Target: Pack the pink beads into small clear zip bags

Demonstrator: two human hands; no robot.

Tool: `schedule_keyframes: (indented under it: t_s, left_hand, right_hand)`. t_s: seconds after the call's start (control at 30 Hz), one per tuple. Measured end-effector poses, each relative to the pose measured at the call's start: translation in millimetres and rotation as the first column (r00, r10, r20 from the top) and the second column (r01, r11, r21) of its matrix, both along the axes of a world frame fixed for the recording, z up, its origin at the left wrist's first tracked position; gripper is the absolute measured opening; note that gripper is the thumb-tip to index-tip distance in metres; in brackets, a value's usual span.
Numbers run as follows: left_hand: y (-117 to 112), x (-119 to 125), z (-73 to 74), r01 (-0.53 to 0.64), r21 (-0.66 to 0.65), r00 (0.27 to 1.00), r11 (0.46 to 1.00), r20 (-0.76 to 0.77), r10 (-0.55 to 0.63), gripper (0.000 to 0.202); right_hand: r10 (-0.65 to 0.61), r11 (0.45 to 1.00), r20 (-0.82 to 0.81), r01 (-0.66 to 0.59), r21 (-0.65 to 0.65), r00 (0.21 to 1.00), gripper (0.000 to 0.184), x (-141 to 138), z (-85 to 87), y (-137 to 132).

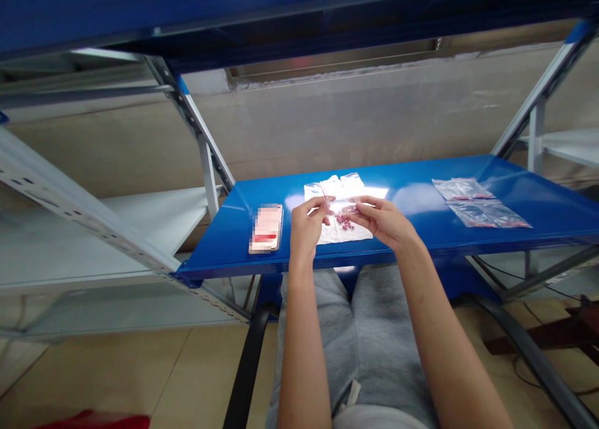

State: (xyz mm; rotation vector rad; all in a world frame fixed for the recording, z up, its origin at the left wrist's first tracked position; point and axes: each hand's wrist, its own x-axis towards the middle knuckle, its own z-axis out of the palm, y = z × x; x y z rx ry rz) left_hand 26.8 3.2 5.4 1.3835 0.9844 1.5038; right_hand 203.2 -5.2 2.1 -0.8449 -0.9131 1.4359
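My left hand (306,226) and my right hand (381,220) are raised over the front of a blue shelf (421,195), fingers pinched on a small clear zip bag (337,208) stretched between them. Under the bag, several small pink beads (345,222) lie on a white sheet (334,229). More empty clear bags (344,182) lie just behind the sheet.
A phone (266,228) lies flat on the shelf left of my hands. Several filled clear bags (477,203) lie at the right end. Grey metal rack uprights (206,148) stand on both sides, a blue shelf hangs overhead, and my grey-trousered legs (365,329) are below.
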Motion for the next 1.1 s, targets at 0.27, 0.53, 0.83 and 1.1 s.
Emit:
schedule_keyframes:
  t_s: [0.27,0.53,0.83,1.1]
  left_hand:
    - [3,-3,-3.2,0.012,-0.135,0.995,0.991,0.102,0.001,0.031]
    - [6,-7,-11.5,0.009,-0.158,0.999,0.987,0.043,-0.002,0.029]
    - [9,-7,-14.5,-0.207,-0.059,0.962,0.977,-0.196,0.192,0.019]
    - [14,-2,-20.6,-0.191,-0.107,0.976,0.976,-0.129,0.176,0.018]
  right_hand:
    - [-0.134,0.991,-0.005,0.134,0.009,0.991,0.007,-2,-12.8,8]
    - [-0.115,0.993,0.013,0.115,-0.029,0.993,0.005,3,-12.0,8]
    - [-0.204,0.979,0.224,0.196,0.057,0.953,0.013,5,-18.3,12]
    - [-0.319,0.948,0.376,0.291,0.131,0.870,0.014,8,-29.2,22]
